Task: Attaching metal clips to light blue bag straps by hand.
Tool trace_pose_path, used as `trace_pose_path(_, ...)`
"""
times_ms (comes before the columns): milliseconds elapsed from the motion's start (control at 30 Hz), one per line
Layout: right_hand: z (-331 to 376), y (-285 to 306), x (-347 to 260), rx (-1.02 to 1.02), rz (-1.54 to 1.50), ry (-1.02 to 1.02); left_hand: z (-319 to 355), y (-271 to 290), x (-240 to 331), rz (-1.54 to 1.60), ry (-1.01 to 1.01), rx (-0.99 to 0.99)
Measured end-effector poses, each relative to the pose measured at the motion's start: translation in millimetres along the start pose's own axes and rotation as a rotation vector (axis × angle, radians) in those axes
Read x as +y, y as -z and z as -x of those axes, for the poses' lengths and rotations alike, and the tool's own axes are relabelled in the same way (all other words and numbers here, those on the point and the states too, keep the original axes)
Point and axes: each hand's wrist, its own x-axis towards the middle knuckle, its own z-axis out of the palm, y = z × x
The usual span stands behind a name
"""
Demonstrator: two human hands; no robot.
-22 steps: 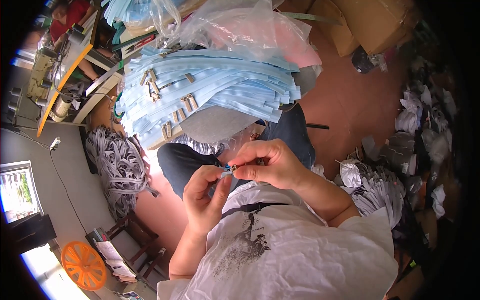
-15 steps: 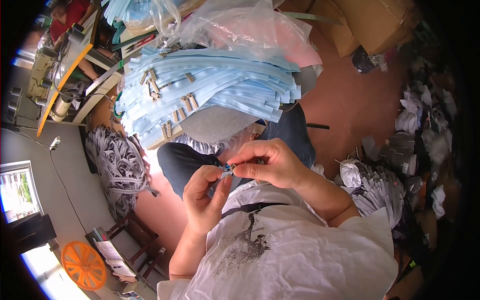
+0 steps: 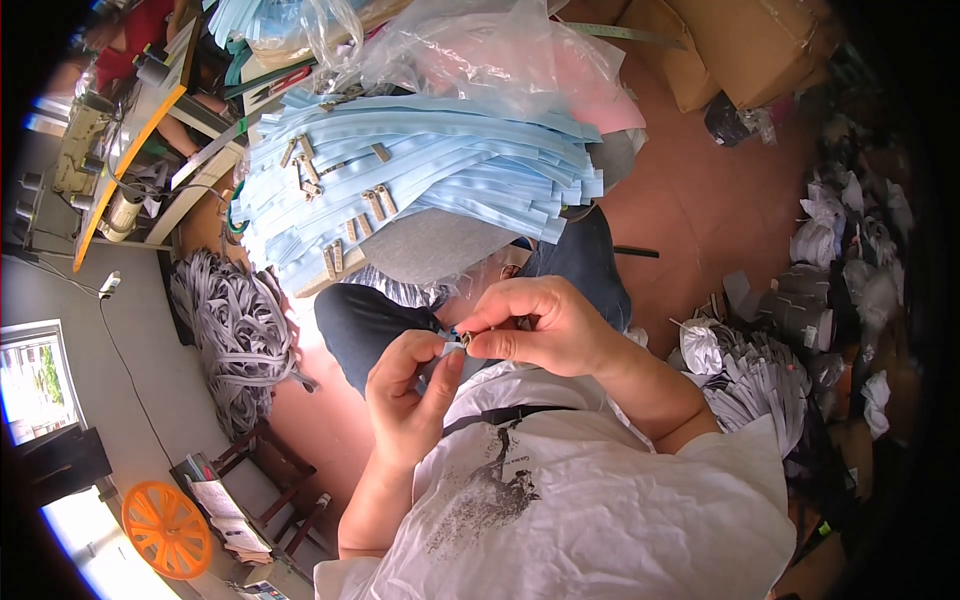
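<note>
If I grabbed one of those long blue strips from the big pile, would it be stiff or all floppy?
Probably floppy: the light blue strips curve and lie flat over each other. One strip would likely feel light, since each looks thin and narrow. Tugging might slide the small metal-looking pieces, because they seem to lie loose on top.

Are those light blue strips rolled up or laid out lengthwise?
Laid out lengthwise: the light blue strips overlap in long bands, their ends showing at the right.
</note>
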Motion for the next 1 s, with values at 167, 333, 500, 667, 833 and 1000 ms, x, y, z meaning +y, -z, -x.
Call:
trace_pose_path(167,-1,2,-3,-0.013,0.123,0.004,1,0,2,-0.138,-0.042,0.002)
trace_pose_path(333,-4,5,-8,-0.033,0.233,0.039,0,-3,2,-0.209,-0.095,0.01)
trace_pose_path(500,-5,7,-9,-0.055,0.268,0.034,-2,-6,7,-0.322,-0.164,0.012)
trace_pose_path(667,-6,9,-14,-0.073,0.339,0.049,0,-5,4,-0.477,-0.304,0.015)
trace_pose_path(833,-9,7,-12,-0.078,0.301,0.06,1,-7,3,-0.408,-0.218,0.067)
trace_pose_path(1000,-10,2,-14,-0.069,0.258,0.036,4,-12,-2,-0.262,-0.114,0.142)
